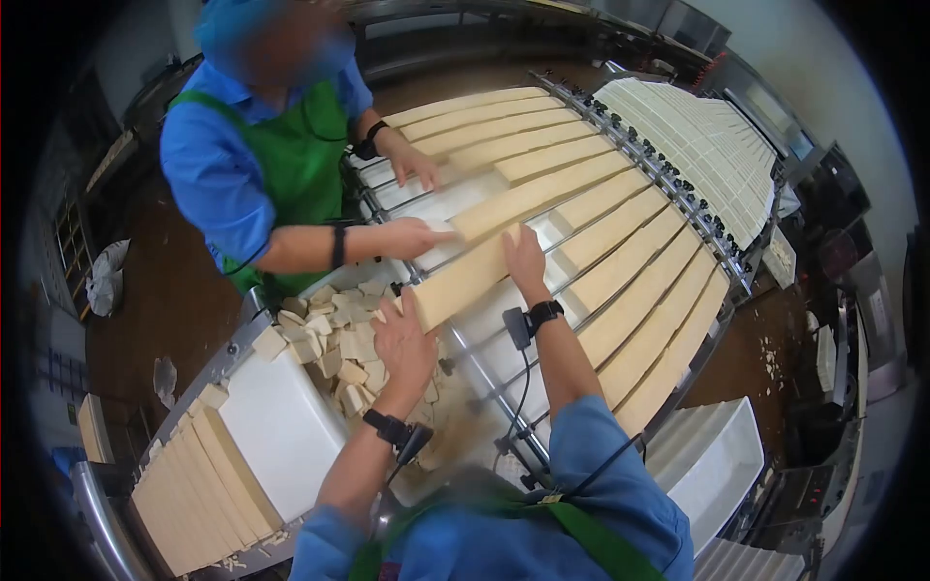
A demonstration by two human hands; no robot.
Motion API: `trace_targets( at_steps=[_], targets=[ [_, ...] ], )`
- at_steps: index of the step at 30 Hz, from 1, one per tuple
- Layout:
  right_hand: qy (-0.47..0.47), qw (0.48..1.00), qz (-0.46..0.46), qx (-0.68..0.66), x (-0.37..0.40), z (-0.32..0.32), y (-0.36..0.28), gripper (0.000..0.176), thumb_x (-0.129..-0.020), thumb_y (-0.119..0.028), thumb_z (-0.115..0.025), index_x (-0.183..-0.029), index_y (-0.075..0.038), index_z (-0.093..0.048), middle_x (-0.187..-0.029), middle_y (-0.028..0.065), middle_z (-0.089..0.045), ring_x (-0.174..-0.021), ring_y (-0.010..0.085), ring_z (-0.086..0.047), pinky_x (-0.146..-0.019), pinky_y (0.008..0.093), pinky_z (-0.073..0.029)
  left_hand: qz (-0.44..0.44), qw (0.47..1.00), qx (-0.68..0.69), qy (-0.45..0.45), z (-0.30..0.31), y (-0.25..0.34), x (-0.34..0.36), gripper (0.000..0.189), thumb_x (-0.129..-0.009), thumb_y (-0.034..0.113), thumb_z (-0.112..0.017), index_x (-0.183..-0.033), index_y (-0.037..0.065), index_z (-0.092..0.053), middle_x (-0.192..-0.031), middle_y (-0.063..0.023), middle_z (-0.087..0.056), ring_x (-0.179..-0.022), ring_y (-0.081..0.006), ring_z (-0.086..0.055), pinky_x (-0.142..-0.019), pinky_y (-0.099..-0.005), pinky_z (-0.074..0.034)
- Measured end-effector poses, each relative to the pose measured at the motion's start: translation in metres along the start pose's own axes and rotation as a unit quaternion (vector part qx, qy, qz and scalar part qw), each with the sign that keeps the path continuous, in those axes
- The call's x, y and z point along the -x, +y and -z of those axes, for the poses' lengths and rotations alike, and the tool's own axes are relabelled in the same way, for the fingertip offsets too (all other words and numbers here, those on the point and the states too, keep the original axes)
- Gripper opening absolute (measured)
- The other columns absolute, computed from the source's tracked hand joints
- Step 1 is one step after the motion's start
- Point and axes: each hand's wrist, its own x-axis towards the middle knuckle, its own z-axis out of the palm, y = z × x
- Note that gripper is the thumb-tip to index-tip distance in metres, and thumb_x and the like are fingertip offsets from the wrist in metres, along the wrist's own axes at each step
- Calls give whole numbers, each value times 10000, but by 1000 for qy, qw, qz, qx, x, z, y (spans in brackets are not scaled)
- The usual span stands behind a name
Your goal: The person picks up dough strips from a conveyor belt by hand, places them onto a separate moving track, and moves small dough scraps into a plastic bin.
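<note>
Between my two hands is a pale yellow slab (465,282), long and flat, lying at a slant over the near end of the conveyor. My left hand (405,341) grips its near left end, fingers over the edge. At its far right end, my right hand (524,259) holds it with the fingers wrapped over the side. Long strips (635,261) of the same material lie in rows on the conveyor beyond. Just past my slab, a co-worker's hand (417,238) is close to another strip (542,198), holding something white that is blurred.
A co-worker in a green apron (308,160) stands at the left. Broken pieces (334,334) are heaped below my left hand. Stacked slabs (199,484) and a white board (281,426) lie at the lower left. A white tray (712,465) is at the lower right. Metal rails (475,363) edge the conveyor.
</note>
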Motion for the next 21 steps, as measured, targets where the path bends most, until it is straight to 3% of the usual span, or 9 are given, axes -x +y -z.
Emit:
trace_targets(
  at_steps=[1,3,7,9,12,14,17,19,21],
  targets=[
    [1,1000,-2,0,-11,0,11,490,-1010,-418,-641,-1277,-8,-622,-1265,254,-661,-1183,441,-639,-983,532,-518,-2,1000,5,-26,-7,6,-12,885,-742,194,-927,-1499,110,-475,-1341,-235,-487,-1110,-480,-586,-885,-531,-531],
    [-195,964,-81,159,-27,6,18,540,-1002,-465,-623,-1266,6,-627,-1311,252,-673,-1224,416,-654,-1095,608,-434,-5,998,8,-54,-17,15,-38,866,-743,221,-921,-1477,80,-481,-1320,-237,-489,-1085,-469,-593,-859,-522,-527],
    [-213,929,-98,287,-35,17,21,556,-984,-475,-617,-1267,4,-630,-1325,225,-667,-1261,407,-628,-1175,677,-307,-81,986,-27,-144,-43,27,-81,887,-830,279,-882,-1568,107,-421,-1391,-251,-496,-1103,-480,-638,-924,-497,-550],
    [-134,912,-53,384,-32,19,25,531,-964,-421,-654,-1274,10,-621,-1371,236,-622,-1326,415,-558,-1211,691,-244,-117,981,0,-154,-72,27,-86,874,-860,268,-858,-1585,99,-400,-1431,-262,-472,-1129,-478,-636,-945,-495,-551],
    [-50,918,13,394,-11,17,23,542,-943,-408,-694,-1305,-12,-613,-1408,257,-570,-1366,427,-493,-1217,691,-227,-125,973,173,-81,-105,37,-87,848,-861,195,-820,-1580,94,-383,-1472,-246,-407,-1136,-462,-636,-979,-558,-534],
    [-54,928,36,367,11,15,12,613,-953,-417,-704,-1390,-7,-578,-1486,287,-510,-1412,444,-458,-1212,704,-223,-23,971,208,-112,-112,39,-82,821,-894,88,-747,-1613,113,-351,-1496,-244,-365,-1181,-495,-613,-1040,-549,-520],
    [-84,951,82,285,35,-1,-12,698,-978,-452,-681,-1497,-16,-514,-1563,309,-440,-1460,476,-402,-1209,719,-207,64,963,254,-68,-130,29,-78,790,-917,145,-763,-1611,149,-386,-1468,-255,-412,-1269,-471,-576,-1066,-493,-510],
    [-165,976,99,103,53,-10,-30,776,-992,-470,-664,-1589,-31,-435,-1635,325,-358,-1521,492,-332,-1215,736,-174,75,957,275,-52,-130,28,-77,784,-895,100,-746,-1596,120,-396,-1438,-245,-432,-1267,-474,-575,-1069,-503,-508],
    [-175,964,145,137,66,-27,-19,784,-997,-469,-657,-1611,-45,-417,-1651,322,-342,-1539,491,-309,-1219,739,-168,84,945,314,-38,-123,22,-77,746,-868,64,-722,-1559,84,-441,-1396,-253,-485,-1293,-468,-554,-1086,-500,-497]
  ],
)
